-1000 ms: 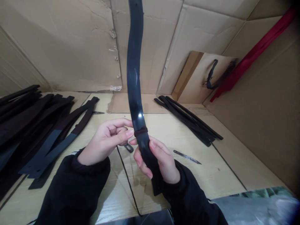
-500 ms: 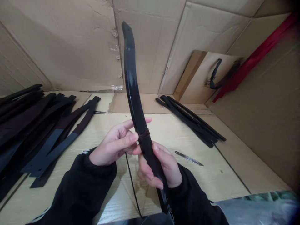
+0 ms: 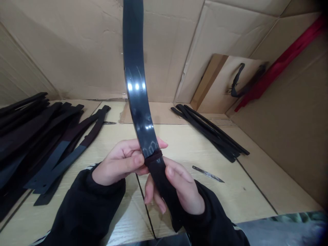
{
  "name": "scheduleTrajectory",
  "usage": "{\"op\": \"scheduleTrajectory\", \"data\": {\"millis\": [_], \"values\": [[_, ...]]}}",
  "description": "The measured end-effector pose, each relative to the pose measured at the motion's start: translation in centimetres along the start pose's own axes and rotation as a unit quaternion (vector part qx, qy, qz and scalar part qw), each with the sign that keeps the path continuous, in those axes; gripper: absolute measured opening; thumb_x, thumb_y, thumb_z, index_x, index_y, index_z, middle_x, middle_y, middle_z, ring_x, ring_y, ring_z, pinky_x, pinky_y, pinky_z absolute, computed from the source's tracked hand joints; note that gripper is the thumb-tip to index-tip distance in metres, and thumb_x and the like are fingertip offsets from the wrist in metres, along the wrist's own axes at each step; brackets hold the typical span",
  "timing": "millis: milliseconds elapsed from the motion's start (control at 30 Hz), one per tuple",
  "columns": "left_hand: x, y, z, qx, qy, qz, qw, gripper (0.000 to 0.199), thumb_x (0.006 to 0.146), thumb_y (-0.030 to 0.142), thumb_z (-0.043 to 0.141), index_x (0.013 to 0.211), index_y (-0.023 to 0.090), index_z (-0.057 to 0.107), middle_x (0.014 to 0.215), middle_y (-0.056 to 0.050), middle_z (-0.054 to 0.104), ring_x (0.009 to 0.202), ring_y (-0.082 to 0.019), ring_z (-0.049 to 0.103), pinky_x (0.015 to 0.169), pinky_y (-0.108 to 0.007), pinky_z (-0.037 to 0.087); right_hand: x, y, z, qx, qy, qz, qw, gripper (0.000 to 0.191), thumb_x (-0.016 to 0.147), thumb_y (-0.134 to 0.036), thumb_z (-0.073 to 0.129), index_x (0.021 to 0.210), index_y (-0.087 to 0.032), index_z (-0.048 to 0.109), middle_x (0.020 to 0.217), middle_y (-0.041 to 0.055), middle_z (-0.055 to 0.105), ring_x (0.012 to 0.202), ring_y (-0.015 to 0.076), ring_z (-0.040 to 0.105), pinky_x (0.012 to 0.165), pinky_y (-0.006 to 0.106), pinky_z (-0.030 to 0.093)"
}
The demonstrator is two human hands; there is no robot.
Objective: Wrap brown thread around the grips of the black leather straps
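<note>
Both hands hold a long, curved black strip (image 3: 136, 85), glossy above and matt, dark below. A dark cord wrap (image 3: 153, 157) goes around it where the two surfaces meet. My left hand (image 3: 118, 162) is closed on the strip's left edge at the wrap, thumb in front and fingers behind. Just below the wrap, my right hand (image 3: 184, 184) grips the matt part, its thumb on the right edge and some fingers behind. A thin dark cord (image 3: 146, 208) hangs down below my left hand. The strip's upper end runs out of view.
Several dark flat strips (image 3: 56, 150) lie piled at the left. More black curved strips (image 3: 207, 133) lie at the back right. A small pointed blade (image 3: 208, 174) rests on the table (image 3: 217, 198) to the right of my hands. Cardboard walls (image 3: 89, 51) stand behind, with a red strip (image 3: 279, 65) at the right.
The strip has turned so its glossy broad face shows, and its upper end has come nearer, passing out of the top of the view. My hands have shifted slightly down and apart.
</note>
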State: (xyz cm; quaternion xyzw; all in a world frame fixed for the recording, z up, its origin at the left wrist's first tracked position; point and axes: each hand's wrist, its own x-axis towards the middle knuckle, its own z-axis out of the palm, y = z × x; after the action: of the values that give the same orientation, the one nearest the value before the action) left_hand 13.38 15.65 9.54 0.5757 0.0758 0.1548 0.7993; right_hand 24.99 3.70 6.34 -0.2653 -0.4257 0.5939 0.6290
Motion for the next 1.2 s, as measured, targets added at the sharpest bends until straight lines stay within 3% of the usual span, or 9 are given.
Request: {"op": "scheduleTrajectory", "data": {"millis": [100,167,233,333,433,567,1000,1200], "values": [[0.1,-0.2,0.0,0.043,0.052,0.021,0.997,0.048,0.070,0.048,0.067,0.108,0.019,0.067,0.049,0.001,0.048,0.044,-0.008,0.043,0.044,-0.020,0.038,0.2,0.2,0.1,-0.172,0.072,-0.107,0.977,0.033,0.085,-0.040,0.059,0.110,-0.021,0.050,0.079,0.0013,0.063,0.053,0.0092,0.055,0.048,0.022,0.047],[0.1,-0.3,-0.1,0.073,0.074,0.029,0.994,0.051,0.070,0.050,0.067,0.109,0.018,0.066,0.051,0.000,0.051,0.046,-0.010,0.047,0.045,-0.021,0.041,0.3,0.3,0.1,-0.344,0.129,-0.183,0.912,0.053,0.071,-0.031,0.075,0.115,-0.024,0.048,0.091,0.0027,0.065,0.073,0.0151,0.063,0.066,0.030,0.054],[0.2,-0.4,-0.3,0.088,0.081,0.037,0.992,0.052,0.070,0.050,0.067,0.111,0.018,0.065,0.052,0.000,0.051,0.047,-0.010,0.048,0.045,-0.021,0.042,0.5,0.6,0.0,-0.466,0.171,-0.226,0.838,0.058,0.068,-0.024,0.078,0.117,-0.024,0.047,0.101,0.0045,0.064,0.085,0.0178,0.064,0.077,0.034,0.054],[0.3,-0.6,-0.4,0.073,0.077,0.049,0.993,0.050,0.071,0.047,0.067,0.113,0.021,0.065,0.048,0.003,0.044,0.047,-0.009,0.046,0.046,-0.020,0.042,0.5,1.0,0.0,-0.519,0.213,-0.264,0.785,0.059,0.077,-0.016,0.067,0.128,-0.025,0.038,0.104,0.0052,0.061,0.083,0.0159,0.063,0.074,0.033,0.055],[0.3,-0.8,-0.6,0.053,0.075,0.043,0.995,0.047,0.072,0.046,0.066,0.113,0.023,0.065,0.047,0.004,0.038,0.046,-0.007,0.044,0.046,-0.019,0.041,0.4,1.1,-0.1,-0.519,0.200,-0.297,0.776,0.060,0.079,-0.010,0.062,0.130,-0.027,0.035,0.102,0.0041,0.058,0.086,0.0165,0.061,0.073,0.033,0.054],[0.2,-0.9,-0.7,0.071,0.076,0.026,0.994,0.054,0.070,0.050,0.066,0.116,0.020,0.063,0.049,0.003,0.040,0.047,-0.008,0.044,0.046,-0.019,0.041,0.4,0.9,0.0,-0.524,0.169,-0.283,0.785,0.047,0.080,-0.008,0.058,0.121,-0.026,0.042,0.097,0.0035,0.057,0.086,0.0170,0.059,0.070,0.033,0.053],[0.2,-0.9,-0.8,0.050,0.056,0.023,0.997,0.045,0.072,0.046,0.067,0.113,0.027,0.065,0.051,0.004,0.040,0.050,-0.007,0.040,0.049,-0.017,0.037,0.5,1.0,0.2,-0.519,0.164,-0.279,0.791,0.052,0.083,-0.009,0.054,0.128,-0.029,0.036,0.101,0.0038,0.056,0.082,0.0166,0.057,0.068,0.033,0.051],[0.4,-0.9,-0.8,0.048,0.055,0.034,0.997,0.043,0.074,0.045,0.065,0.113,0.027,0.065,0.050,0.005,0.035,0.049,-0.006,0.035,0.048,-0.016,0.033,0.5,0.6,0.0,-0.558,0.130,-0.269,0.774,0.043,0.087,-0.011,0.048,0.123,-0.032,0.038,0.093,0.0032,0.051,0.082,0.0168,0.055,0.065,0.032,0.051]]}}
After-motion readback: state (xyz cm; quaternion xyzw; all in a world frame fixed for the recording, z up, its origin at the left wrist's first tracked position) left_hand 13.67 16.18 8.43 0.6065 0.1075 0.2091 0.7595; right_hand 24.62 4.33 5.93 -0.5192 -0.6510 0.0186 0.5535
